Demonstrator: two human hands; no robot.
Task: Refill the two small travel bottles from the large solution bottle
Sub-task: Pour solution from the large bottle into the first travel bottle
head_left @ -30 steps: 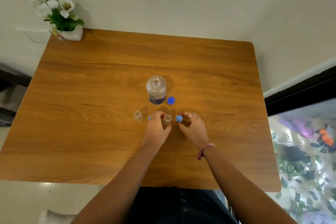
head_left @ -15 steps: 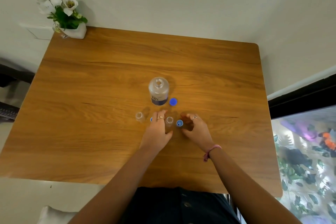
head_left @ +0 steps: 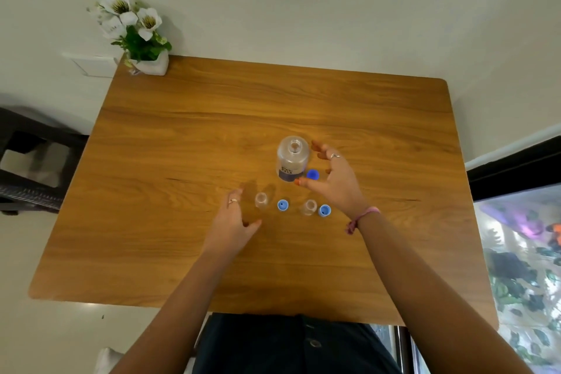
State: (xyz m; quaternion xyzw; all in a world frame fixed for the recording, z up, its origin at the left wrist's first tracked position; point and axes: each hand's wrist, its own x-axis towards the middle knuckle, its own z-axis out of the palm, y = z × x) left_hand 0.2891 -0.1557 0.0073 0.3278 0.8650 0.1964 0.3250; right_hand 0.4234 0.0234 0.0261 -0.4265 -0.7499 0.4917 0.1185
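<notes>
The left hand (head_left: 233,222) hovered with fingers spread at nine o'clock of the left vial (head_left: 261,200), holding nothing. Both vials stood uncapped, caps (head_left: 282,205) beside them; the right vial (head_left: 308,207) sat at six o'clock of the big bottle (head_left: 292,158). The right hand (head_left: 335,179) reached in from three o'clock, fingers splayed around the bottle, seemingly not touching. Pouring hadn't begun; next probably called for gripping the bottle and steadying a vial.

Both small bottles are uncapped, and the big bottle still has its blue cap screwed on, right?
Not quite. The head view shows the big bottle open at the neck, its blue cap lying on the table beside it. Both small bottles are indeed uncapped.
</notes>
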